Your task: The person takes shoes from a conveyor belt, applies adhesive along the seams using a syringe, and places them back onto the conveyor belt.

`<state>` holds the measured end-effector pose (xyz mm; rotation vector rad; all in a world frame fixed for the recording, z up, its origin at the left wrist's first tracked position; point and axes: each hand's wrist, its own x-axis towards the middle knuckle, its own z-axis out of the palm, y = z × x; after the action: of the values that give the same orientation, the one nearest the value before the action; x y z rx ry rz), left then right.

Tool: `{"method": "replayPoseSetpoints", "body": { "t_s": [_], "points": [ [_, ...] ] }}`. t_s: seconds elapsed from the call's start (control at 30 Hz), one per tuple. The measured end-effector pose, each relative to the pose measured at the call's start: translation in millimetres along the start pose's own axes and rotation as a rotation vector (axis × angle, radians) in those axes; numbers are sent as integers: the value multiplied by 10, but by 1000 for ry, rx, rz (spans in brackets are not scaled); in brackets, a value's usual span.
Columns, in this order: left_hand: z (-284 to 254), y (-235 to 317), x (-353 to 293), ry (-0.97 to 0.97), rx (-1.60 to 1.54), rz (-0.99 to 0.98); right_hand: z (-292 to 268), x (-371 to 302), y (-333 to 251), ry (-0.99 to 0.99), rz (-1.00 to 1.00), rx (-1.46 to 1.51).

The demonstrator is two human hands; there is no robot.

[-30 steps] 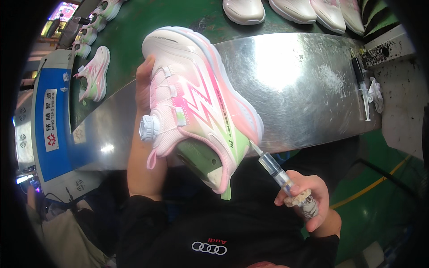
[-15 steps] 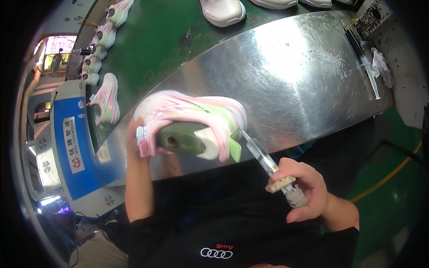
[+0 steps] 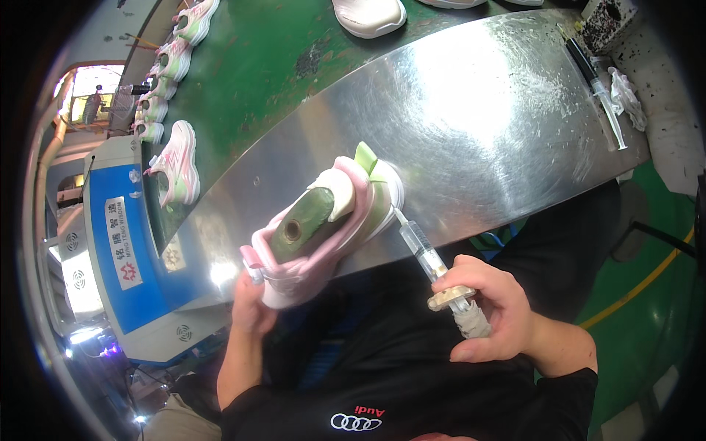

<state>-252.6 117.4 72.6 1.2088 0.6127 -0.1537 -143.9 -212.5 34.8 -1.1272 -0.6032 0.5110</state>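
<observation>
My left hand grips the toe end of a pink and white sneaker with a green last inside, its opening turned up toward me. The heel points away, over the shiny steel table. My right hand holds a clear syringe by its barrel and plunger. The syringe tip touches the shoe's side near the heel.
A green conveyor belt carries several pink sneakers at the left and a white shoe at the top. Another syringe and a crumpled white rag lie at the table's right end. A blue machine stands at left.
The shoe has been turned over, from its side showing to its opening facing up, and lowered toward me. The syringe stayed at the heel side.
</observation>
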Motion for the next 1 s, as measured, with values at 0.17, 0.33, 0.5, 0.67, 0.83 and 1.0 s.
{"method": "replayPoseSetpoints", "body": {
  "t_s": [0.17,0.33,0.5,0.67,0.83,1.0],
  "points": [
    [261,-157,-133,-104,-197,-156,59,-35,-75,-1,-6,-20],
    [458,-321,-199,-234,-379,-220,124,-39,-176,-20,20,-19],
    [569,-539,-242,-339,-547,-284,170,-32,-343,-67,71,-31],
    [737,-658,-136,-470,-684,-386,175,-51,-613,-136,186,-53],
    [954,-699,31,-687,-888,-493,167,-242,-930,-114,230,-106],
    [1230,-669,197,-767,-747,-543,150,-383,-1254,-120,190,-225]
  ]
}}
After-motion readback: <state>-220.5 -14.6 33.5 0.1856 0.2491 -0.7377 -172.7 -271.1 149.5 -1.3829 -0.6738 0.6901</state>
